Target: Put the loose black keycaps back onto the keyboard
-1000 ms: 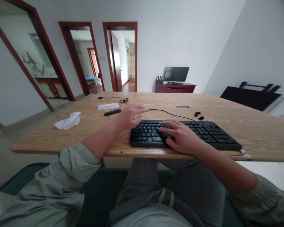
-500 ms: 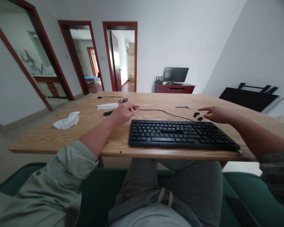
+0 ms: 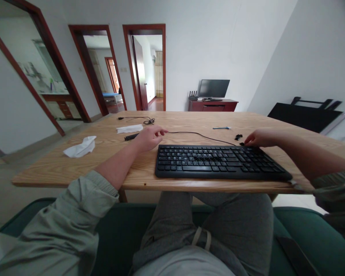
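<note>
A black keyboard (image 3: 221,168) lies along the table's near edge, with a gap in the middle of its keys where the dark base shows. Past its far right edge are small black keycaps (image 3: 238,137) in two little groups. My right hand (image 3: 263,138) is lowered there, its bent fingertips closed at the nearer keycaps (image 3: 242,144); the fingers partly hide them. On the table beyond the keyboard's left corner rests my left hand (image 3: 151,137), fingers loosely apart and holding nothing. It touches the end of the thin cable (image 3: 189,132) and partly covers a slim black tool (image 3: 130,137).
A blue brush-like stick (image 3: 222,128) lies on the wooden table (image 3: 74,174) towards the back. Left of it are a coiled black cable (image 3: 148,121) and two white tissues (image 3: 81,147), (image 3: 129,128). A dark flat object (image 3: 297,255) sits on the green seat.
My right hand has come down and slightly right, from hovering beyond the keyboard to the nearer keycaps, and its fingers have bent. My left hand stays in place.
</note>
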Demonstrator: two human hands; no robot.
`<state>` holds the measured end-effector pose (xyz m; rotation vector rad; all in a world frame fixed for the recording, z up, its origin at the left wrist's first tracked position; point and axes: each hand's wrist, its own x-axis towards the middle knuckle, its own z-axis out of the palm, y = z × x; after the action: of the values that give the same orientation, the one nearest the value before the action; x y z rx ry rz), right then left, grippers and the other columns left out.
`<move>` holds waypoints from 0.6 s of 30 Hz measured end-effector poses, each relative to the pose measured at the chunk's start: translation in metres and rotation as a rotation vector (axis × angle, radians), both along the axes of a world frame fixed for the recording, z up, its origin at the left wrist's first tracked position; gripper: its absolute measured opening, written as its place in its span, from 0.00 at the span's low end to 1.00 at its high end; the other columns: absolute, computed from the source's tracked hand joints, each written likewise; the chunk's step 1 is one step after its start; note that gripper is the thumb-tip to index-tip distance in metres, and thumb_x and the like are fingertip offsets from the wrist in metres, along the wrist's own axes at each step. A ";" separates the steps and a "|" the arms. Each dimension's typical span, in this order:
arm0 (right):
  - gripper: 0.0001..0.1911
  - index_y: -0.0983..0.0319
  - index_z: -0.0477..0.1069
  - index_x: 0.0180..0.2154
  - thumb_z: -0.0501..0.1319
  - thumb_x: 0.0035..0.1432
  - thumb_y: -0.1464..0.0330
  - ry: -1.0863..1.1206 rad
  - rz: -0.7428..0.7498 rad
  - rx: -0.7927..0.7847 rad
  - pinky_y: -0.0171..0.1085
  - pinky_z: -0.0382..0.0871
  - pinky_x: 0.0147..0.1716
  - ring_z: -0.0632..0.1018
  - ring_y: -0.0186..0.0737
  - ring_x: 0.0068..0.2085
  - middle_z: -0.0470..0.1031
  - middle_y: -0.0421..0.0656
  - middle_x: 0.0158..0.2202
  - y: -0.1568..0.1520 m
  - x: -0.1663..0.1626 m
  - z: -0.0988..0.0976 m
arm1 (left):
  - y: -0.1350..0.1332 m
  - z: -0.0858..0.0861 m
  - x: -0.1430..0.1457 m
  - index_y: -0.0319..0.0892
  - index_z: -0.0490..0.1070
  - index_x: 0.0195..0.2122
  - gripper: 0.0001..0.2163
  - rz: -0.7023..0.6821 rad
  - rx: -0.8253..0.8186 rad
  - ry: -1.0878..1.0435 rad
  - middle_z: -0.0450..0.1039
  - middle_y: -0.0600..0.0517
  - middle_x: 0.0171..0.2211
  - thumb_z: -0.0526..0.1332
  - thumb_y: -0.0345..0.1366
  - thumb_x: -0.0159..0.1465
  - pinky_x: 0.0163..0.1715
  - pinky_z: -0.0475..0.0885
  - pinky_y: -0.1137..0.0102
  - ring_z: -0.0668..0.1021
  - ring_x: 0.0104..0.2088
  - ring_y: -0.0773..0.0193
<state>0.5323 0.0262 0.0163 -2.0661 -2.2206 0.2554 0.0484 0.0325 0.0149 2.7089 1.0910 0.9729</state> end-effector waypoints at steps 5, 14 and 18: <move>0.13 0.67 0.72 0.14 0.67 0.47 0.71 -0.130 -0.130 -0.030 0.37 0.54 0.20 0.64 0.30 0.16 0.67 0.45 0.13 0.006 -0.001 0.003 | -0.001 0.001 0.000 0.38 0.76 0.46 0.18 0.002 0.005 0.000 0.76 0.50 0.37 0.54 0.28 0.57 0.38 0.70 0.70 0.73 0.33 0.66; 0.17 0.61 0.78 0.45 0.58 0.58 0.61 0.126 0.076 0.355 0.36 0.64 0.27 0.73 0.37 0.27 0.79 0.45 0.32 -0.048 -0.076 0.022 | 0.003 -0.003 0.001 0.38 0.77 0.41 0.14 -0.016 0.026 -0.033 0.77 0.49 0.37 0.55 0.29 0.58 0.38 0.71 0.69 0.75 0.35 0.64; 0.14 0.59 0.78 0.39 0.60 0.57 0.60 0.299 0.380 0.430 0.34 0.64 0.24 0.71 0.35 0.24 0.74 0.40 0.24 -0.086 -0.147 0.005 | 0.003 -0.003 0.001 0.38 0.78 0.41 0.14 0.008 0.006 0.000 0.77 0.49 0.37 0.55 0.29 0.58 0.39 0.71 0.69 0.75 0.36 0.64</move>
<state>0.3858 -0.0594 0.0216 -1.2975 -2.2193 0.0921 0.0489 0.0350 0.0117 2.7118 1.1013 0.9789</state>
